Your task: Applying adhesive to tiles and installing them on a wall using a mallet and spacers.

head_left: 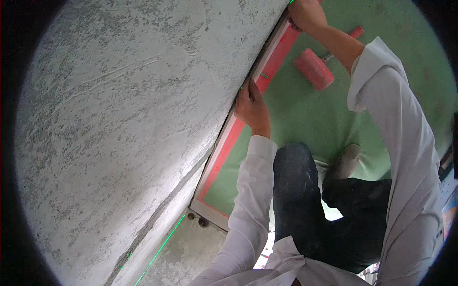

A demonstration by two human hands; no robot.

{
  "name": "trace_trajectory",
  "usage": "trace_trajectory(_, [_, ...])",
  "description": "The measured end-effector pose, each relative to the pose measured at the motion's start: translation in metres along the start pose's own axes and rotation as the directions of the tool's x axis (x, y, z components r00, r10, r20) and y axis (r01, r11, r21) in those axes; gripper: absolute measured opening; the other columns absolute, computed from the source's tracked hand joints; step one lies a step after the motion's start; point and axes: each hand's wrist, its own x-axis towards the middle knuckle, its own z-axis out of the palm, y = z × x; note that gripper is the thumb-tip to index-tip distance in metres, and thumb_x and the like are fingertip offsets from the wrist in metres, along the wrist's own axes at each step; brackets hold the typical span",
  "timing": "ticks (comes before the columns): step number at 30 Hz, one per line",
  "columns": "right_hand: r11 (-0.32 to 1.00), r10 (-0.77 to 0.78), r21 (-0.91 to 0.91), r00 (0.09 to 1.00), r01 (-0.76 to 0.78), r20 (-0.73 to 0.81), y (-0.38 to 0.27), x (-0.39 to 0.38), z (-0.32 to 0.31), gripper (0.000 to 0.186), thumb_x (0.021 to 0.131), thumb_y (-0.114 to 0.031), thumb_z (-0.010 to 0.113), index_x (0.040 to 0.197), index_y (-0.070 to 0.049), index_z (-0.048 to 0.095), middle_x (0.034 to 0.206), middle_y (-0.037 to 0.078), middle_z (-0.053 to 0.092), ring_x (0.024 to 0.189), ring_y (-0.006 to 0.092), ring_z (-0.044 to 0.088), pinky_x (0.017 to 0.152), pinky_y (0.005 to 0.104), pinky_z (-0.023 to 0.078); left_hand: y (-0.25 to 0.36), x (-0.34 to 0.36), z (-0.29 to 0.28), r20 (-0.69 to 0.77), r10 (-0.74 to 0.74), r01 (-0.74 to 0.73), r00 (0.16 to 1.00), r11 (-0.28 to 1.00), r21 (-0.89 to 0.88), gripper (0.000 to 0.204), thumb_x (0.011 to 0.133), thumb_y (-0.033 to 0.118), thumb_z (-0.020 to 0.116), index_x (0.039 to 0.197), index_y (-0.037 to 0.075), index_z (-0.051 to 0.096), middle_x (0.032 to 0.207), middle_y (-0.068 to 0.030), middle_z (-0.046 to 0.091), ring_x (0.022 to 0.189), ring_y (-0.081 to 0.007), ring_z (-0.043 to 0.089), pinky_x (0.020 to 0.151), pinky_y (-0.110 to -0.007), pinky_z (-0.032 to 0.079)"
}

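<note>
My left hand (pixel 253 109) is at the foot of a rough grey wall (pixel 119 95), its thumb and fingers pinched together by the narrow dark gap (pixel 224 125). Farther up the same edge, my right hand (pixel 307 15) has its fingers curled against the wall line, partly cut off by the view's rim. Whatever either hand grips is hidden. Under and between them runs a red strip (pixel 275 59) with a pale border, carrying a small green mark. A red-headed mallet (pixel 314 69) lies to the right, its shaft partly behind my right forearm.
Green sheeting (pixel 296 117) covers the floor, ending at a pale edge near the lower left. Beyond it is bare concrete (pixel 186 248) with two dark round holes. A green laser line (pixel 160 251) runs beside the wall base. My bent legs and shoe (pixel 347 161) are on the sheeting.
</note>
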Motion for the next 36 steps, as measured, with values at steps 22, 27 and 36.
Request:
trace_trajectory(22, [0.999, 0.006, 0.044, 0.949, -0.021, 0.314, -0.023, -0.004, -0.033, 0.04, 0.101, -0.019, 0.061, 0.072, 0.001, 0.079, 0.069, 0.016, 0.076, 0.066, 0.0286, 0.078, 0.067, 0.0451, 0.065, -0.009, 0.006, -0.009, -0.006, 0.058, -0.058, 0.998, 0.995, 0.079, 0.018, 0.102, 0.02, 0.078, 0.112, 0.006, 0.083, 0.084, -0.0152, 0.079, 0.072, -0.0304, 0.074, 0.07, -0.042, 0.059])
trace_trajectory(27, [0.947, 0.189, 0.16, 0.887, -0.277, 0.421, -0.024, -0.005, -0.057, 0.045, 0.102, -0.017, 0.057, 0.067, 0.004, 0.075, 0.069, 0.017, 0.076, 0.062, 0.0275, 0.077, 0.067, 0.0439, 0.065, -0.012, 0.008, -0.009, -0.031, 0.176, -0.173, 0.984, 0.981, 0.086, 0.02, 0.103, 0.02, 0.077, 0.113, 0.004, 0.082, 0.087, -0.0157, 0.08, 0.072, -0.0256, 0.075, 0.07, -0.039, 0.06])
trace_trajectory(36, [0.582, -0.322, 0.769, 0.794, -0.264, 0.516, 0.015, 0.011, -0.06, 0.038, 0.102, -0.011, 0.058, 0.074, 0.008, 0.073, 0.067, 0.02, 0.073, 0.059, 0.0305, 0.076, 0.06, 0.0464, 0.064, 0.006, -0.035, -0.002, 0.21, -0.222, 0.263, 0.952, 0.945, -0.193, 0.024, 0.101, 0.021, 0.077, 0.115, 0.001, 0.081, 0.095, -0.0174, 0.08, 0.082, -0.0234, 0.077, 0.071, -0.039, 0.061])
